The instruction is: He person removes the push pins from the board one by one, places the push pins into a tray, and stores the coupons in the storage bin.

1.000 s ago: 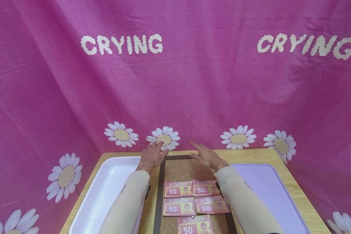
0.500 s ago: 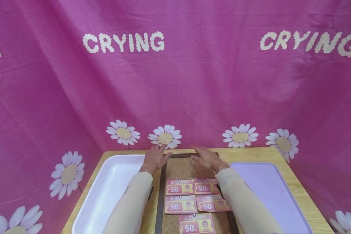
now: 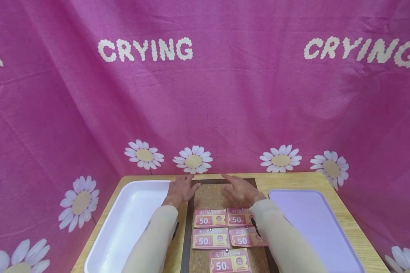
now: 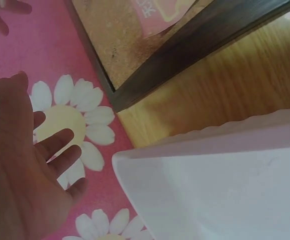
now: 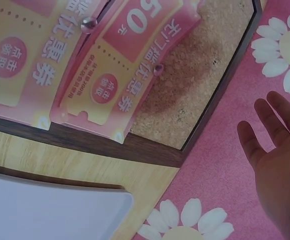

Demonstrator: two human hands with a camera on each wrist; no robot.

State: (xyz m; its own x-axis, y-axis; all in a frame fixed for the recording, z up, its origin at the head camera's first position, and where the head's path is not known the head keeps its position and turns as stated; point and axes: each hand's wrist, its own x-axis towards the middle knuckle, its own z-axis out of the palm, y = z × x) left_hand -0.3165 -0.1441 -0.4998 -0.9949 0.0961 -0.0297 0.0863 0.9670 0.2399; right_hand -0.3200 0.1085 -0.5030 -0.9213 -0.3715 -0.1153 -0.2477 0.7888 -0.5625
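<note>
Left hand (image 3: 181, 189) and right hand (image 3: 240, 190) hung loose about the far end of the cork board (image 3: 208, 195).

With the board as the dial in the head view, they were at 11 and 1 o'clock, fingers spread and holding nothing; the wrist views showed both apart from the dark frame (image 4: 185, 57). Five coupons (image 3: 210, 239) lay fixed by pins (image 5: 89, 25) towards 6 o'clock — the white tray (image 3: 130, 220) was at 9, the lilac tray (image 3: 311, 223) at 3. Good handling here seemed to want matched contact at both far corners, fingertips off the pins, and cuffs well raised — the right sleeve (image 3: 283, 235) overlapped the coupons' edges at 4 o'clock.
</note>
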